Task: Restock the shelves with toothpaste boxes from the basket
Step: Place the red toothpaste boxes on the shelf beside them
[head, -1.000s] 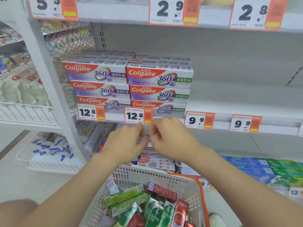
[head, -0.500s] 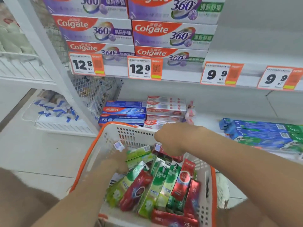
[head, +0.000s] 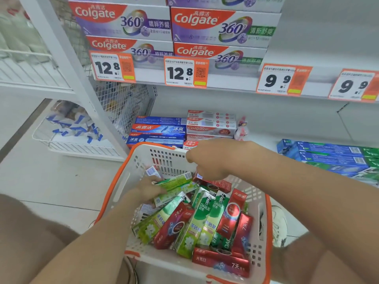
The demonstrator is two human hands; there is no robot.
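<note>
Toothpaste boxes (head: 196, 224) piled in the basket (head: 162, 160), both hands down among them!

Green and red cartons fill the white, orange-rimmed basket at 6 o'clock. The left hand (head: 150, 189), in from 7 o'clock, lies against a green box (head: 176, 180) at the far end, too blurred to say whether it grips. The right hand (head: 215, 158), in from 3 o'clock, curls its fingers down over a red box (head: 219, 184) just beside; pinching or not, I can't tell. At 12 o'clock, Colgate 360 boxes (head: 223, 27) sit stacked above 12.8 price tags (head: 184, 71).
</note>
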